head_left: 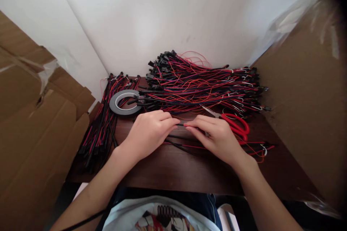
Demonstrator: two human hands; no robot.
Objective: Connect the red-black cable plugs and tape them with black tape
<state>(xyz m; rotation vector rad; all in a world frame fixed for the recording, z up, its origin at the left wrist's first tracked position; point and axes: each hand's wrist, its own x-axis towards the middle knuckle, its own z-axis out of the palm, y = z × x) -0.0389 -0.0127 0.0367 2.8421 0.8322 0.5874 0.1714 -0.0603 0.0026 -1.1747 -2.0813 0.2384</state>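
Pale shirt point(121, 211), hands point(151, 130) point(221, 137) pinched on wire point(180, 125), cardboard boxes point(54, 122) point(300, 97) alongside, contents hidden

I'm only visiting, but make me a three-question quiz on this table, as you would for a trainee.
1. Which of these colours shows on the scissors? a) blue b) green c) red
2. True or false: the tape roll lies nearer the left hand than the right hand.
3. Fill in the blank: the fingertips of both hands pinch a thin ____.

Key: 1. c. 2. True. 3. Cable.
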